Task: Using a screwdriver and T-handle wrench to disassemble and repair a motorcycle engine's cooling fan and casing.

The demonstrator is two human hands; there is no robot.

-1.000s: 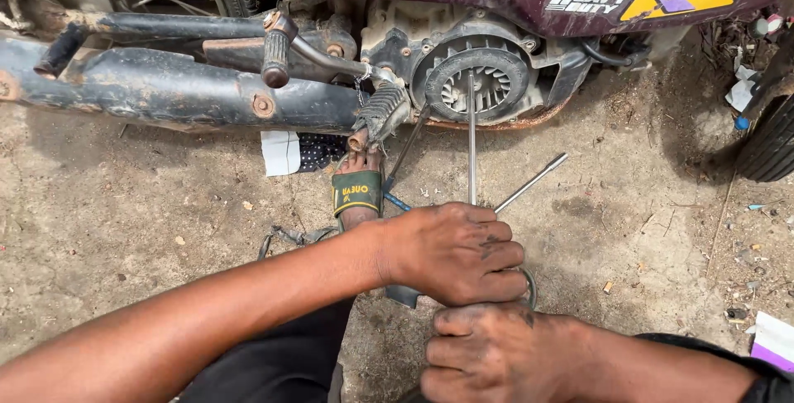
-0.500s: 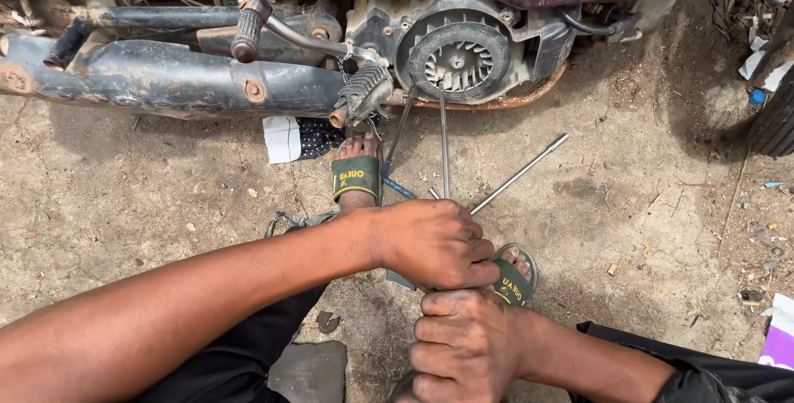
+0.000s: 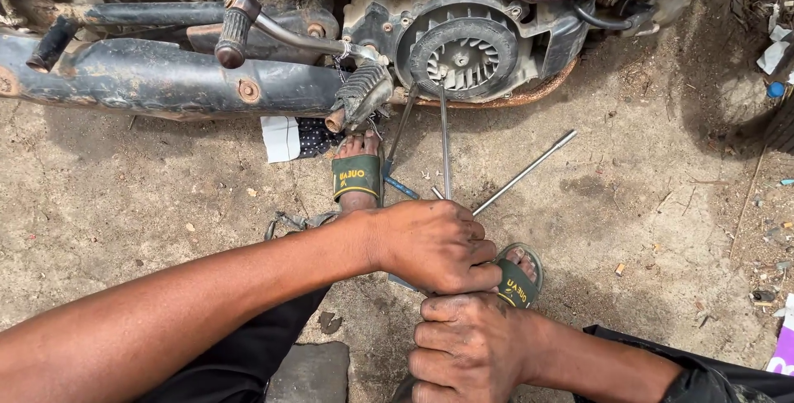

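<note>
Left hand clenched over the near end of a long metal rod, right hand fisted just below it; the grip itself is hidden. Rod tip sits at the engine fan. A second rod lies on the dirt ground.

You have two hands, left hand and right hand, stacked at 6 o'clock; two green sandals; three long metal rods toward 12; one finned engine fan; one exhaust pipe.
</note>
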